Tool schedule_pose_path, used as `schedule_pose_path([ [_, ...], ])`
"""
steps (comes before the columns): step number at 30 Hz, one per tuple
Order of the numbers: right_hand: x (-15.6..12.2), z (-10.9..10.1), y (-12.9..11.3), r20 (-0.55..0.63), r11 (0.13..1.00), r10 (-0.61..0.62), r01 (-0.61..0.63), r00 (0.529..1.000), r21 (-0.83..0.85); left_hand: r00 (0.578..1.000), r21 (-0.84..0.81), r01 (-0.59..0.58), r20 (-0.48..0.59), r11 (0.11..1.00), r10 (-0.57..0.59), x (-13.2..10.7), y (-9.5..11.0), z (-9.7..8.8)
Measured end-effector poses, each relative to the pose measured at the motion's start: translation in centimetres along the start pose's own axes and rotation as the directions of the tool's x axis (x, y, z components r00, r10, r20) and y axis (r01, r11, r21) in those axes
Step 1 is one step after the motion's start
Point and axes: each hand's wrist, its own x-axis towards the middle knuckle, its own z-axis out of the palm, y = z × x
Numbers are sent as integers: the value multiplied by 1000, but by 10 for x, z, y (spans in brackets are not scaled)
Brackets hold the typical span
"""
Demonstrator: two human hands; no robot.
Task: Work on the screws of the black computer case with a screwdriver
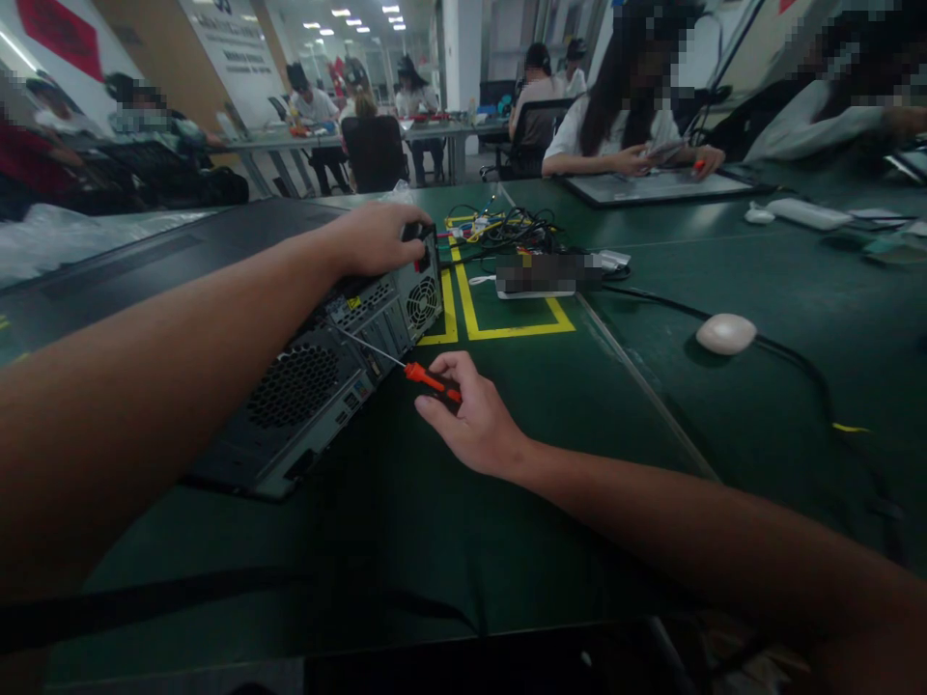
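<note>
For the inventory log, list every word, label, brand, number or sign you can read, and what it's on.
None can be read.
Dark lettering on the pale wall panel: too blurred.
Small yellow sticker on the black-and-grey metal computer case: too small.

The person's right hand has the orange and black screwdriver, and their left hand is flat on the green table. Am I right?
Not quite: the left hand isn't on the green table. The head view shows it at the top edge of the computer case. The right hand does have the orange and black screwdriver.
</note>
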Motion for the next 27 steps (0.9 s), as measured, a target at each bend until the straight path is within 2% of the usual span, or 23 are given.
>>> schedule_pose_path([
  [14,1,1,4,-24,1000,-4,3,1000,-26,1000,-24,-26,-10,999,26,1,-3,2],
  [27,2,1,6,-27,1000,-6,5,1000,-27,1000,24,-5,-7,1000,5,2,-1,2],
])
